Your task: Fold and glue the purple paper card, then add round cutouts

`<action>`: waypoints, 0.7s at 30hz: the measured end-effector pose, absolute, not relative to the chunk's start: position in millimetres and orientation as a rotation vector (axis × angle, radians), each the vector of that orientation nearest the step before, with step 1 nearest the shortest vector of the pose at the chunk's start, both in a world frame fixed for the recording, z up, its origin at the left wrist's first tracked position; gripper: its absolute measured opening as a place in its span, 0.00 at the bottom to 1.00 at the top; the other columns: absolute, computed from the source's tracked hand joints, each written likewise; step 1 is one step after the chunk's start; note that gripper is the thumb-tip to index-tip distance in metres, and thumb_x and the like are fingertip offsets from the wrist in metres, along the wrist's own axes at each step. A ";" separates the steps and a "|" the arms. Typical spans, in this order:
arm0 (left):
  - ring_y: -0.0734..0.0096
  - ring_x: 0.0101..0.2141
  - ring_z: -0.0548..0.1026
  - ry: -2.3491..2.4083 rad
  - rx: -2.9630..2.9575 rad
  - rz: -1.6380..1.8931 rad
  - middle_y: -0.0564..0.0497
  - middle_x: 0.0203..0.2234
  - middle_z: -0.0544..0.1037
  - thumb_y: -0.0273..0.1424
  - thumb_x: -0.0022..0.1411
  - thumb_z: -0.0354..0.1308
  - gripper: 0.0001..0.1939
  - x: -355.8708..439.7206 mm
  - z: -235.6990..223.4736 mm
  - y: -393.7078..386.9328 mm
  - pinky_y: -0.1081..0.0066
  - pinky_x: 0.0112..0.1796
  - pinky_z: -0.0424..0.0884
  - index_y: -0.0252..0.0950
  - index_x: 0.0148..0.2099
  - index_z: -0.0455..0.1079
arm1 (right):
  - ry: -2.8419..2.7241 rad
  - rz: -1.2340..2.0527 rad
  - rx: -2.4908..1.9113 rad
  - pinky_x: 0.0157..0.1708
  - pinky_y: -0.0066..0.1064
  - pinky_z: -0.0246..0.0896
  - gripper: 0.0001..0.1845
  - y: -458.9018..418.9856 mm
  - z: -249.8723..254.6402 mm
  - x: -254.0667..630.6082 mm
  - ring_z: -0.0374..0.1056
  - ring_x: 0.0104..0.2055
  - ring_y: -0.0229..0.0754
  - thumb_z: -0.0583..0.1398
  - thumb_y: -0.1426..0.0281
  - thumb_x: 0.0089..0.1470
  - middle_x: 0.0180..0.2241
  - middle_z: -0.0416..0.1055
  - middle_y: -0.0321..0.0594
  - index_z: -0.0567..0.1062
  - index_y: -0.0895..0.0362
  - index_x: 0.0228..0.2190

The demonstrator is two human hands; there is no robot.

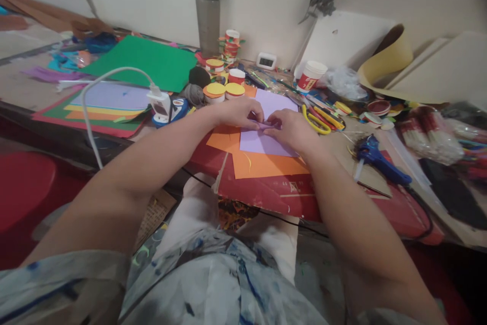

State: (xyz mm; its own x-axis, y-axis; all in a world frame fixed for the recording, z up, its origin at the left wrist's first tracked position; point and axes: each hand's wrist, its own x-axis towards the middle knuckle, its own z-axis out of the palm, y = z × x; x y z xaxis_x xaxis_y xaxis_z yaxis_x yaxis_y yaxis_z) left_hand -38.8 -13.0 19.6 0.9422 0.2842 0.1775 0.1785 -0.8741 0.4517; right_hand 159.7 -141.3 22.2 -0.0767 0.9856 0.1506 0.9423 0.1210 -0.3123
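Over a light purple sheet (262, 143), the fingers of my left hand (240, 112) are closed on the left end of a small purple paper piece (263, 125). My right hand (292, 128) pinches the same piece from the right, its thumb and fingertips close to the left ones. The piece looks folded or rolled; the fingers hide much of it. Beneath the purple sheet lie orange sheets (251, 167), with a thin yellow scrap (248, 161) on one of them.
Yellow-handled scissors (318, 123) and pens lie right of my hands, with a blue glue gun (384, 160) farther right. Yellow-topped paper cups (215, 92) stand behind my left hand. A tall bottle (208, 15) is by the wall. A white cable (114, 70) arches at left near green sheets (148, 61).
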 end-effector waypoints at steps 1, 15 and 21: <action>0.67 0.46 0.81 0.305 2.677 0.346 0.47 0.45 0.86 0.34 0.65 0.66 0.07 -38.4 18.7 -14.5 0.71 0.49 0.72 0.38 0.41 0.83 | -2.067 0.222 -1.888 0.50 0.40 0.68 0.15 -141.3 24.3 160.4 0.75 0.47 0.49 0.71 0.66 0.59 0.47 0.82 0.49 0.85 0.57 0.47; 0.65 0.40 0.77 0.444 2.820 0.479 0.43 0.40 0.82 0.28 0.64 0.60 0.05 -17.1 2.2 -24.3 0.66 0.45 0.70 0.34 0.37 0.78 | -1.470 -0.484 -2.017 0.60 0.49 0.71 0.18 -245.7 39.8 270.4 0.76 0.57 0.59 0.58 0.65 0.66 0.49 0.80 0.62 0.82 0.60 0.48; 0.58 0.47 0.78 0.505 2.875 0.508 0.42 0.44 0.82 0.36 0.67 0.64 0.09 -12.2 1.5 -38.3 0.65 0.44 0.69 0.35 0.41 0.80 | -1.580 -0.323 -2.517 0.68 0.50 0.62 0.32 -298.3 12.3 310.5 0.67 0.69 0.68 0.51 0.62 0.69 0.59 0.73 0.77 0.73 0.72 0.63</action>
State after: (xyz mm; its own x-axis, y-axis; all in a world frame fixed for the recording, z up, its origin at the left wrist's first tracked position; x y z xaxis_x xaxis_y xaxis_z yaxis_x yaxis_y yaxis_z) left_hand -12.2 -38.3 1.5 0.8841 0.3588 0.2995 0.2978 -0.9263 0.2307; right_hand 310.5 -298.3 12.3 0.4214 0.8685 0.2612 0.9012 -0.4331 -0.0139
